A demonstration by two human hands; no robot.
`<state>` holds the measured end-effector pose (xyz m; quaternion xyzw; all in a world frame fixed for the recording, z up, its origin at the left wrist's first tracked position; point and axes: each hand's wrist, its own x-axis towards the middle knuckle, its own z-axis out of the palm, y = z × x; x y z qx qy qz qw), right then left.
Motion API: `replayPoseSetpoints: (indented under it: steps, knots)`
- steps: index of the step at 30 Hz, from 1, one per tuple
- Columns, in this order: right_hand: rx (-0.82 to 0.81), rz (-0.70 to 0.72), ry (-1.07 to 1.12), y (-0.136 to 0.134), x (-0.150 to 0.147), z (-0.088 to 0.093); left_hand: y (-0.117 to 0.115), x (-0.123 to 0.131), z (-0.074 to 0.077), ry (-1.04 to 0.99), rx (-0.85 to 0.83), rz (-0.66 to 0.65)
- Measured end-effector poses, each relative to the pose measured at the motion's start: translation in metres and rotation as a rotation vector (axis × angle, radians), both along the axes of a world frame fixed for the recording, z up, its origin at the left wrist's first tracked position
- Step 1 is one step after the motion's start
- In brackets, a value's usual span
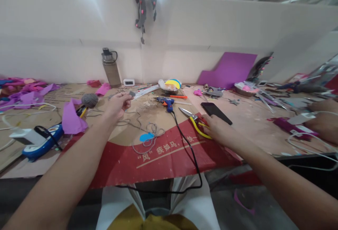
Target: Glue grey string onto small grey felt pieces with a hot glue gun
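My left hand (119, 104) is raised over the brown part of the tabletop, with a small dark grey piece (132, 93) pinched between thumb and fingertips. Its material is too small to make out. On the right, my right hand (211, 126) is closed on the yellow-and-red handles of a pair of scissors (196, 121), whose blades point away to the left. Between my hands lie loose loops of grey yarn (151, 142) and a flat blue piece (146, 137). A blue-and-orange glue gun (168, 104) rests farther back, its black cord running toward me.
A black phone (216, 113) lies beyond my right hand. At left are a grey yarn ball (90, 100), purple sheet scraps (74, 119) and a blue power strip (43, 145). A bottle (111, 70) stands by the wall. Another person's hand (323, 119) shows at far right.
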<state>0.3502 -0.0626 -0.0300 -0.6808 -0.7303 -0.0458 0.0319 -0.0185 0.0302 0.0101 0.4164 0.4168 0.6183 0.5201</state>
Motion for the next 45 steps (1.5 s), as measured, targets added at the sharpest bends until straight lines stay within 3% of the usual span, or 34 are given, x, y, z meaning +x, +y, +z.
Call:
replayPoseSetpoints:
  steps: [3,5,8,12,17,23,27,30,32,35,40,45]
  knots:
    - [0.143,0.026,-0.021,0.016,-0.022,0.009,0.000,0.002,0.000,-0.002,-0.015,-0.007]
    - [0.208,0.085,0.137,0.031,-0.046,0.019,0.000,0.002,0.001,0.003,-0.015,-0.015]
    - [0.042,0.050,0.397,0.060,-0.088,0.027,-0.001,0.003,0.003,0.007,0.009,-0.047]
    - [0.012,-0.012,0.476,0.099,-0.129,0.016,-0.005,0.004,0.004,0.036,0.028,-0.099]
    - [0.039,-0.107,0.611,0.121,-0.135,-0.002,-0.007,0.006,0.004,0.049,0.049,-0.102]
    - [0.118,-0.080,0.934,0.103,-0.133,0.006,-0.006,0.004,0.003,0.005,0.034,-0.092]
    - [0.286,-0.002,1.346,0.080,-0.138,0.024,-0.006,0.004,0.001,-0.025,0.015,-0.093]
    - [0.157,0.153,1.649,0.067,-0.143,0.031,-0.006,0.003,-0.001,-0.012,-0.010,-0.102]
    - [0.061,0.267,1.732,0.061,-0.146,0.032,-0.006,0.003,-0.002,-0.006,-0.018,-0.098]
    - [0.049,0.375,1.632,0.057,-0.149,0.030,-0.007,0.004,-0.001,-0.001,-0.020,-0.082]
    - [0.090,0.339,1.287,0.052,-0.152,0.025,-0.011,0.006,0.003,-0.007,-0.015,-0.096]
    - [0.136,0.422,1.282,0.047,-0.154,0.027,-0.013,0.011,0.004,-0.013,-0.063,-0.092]
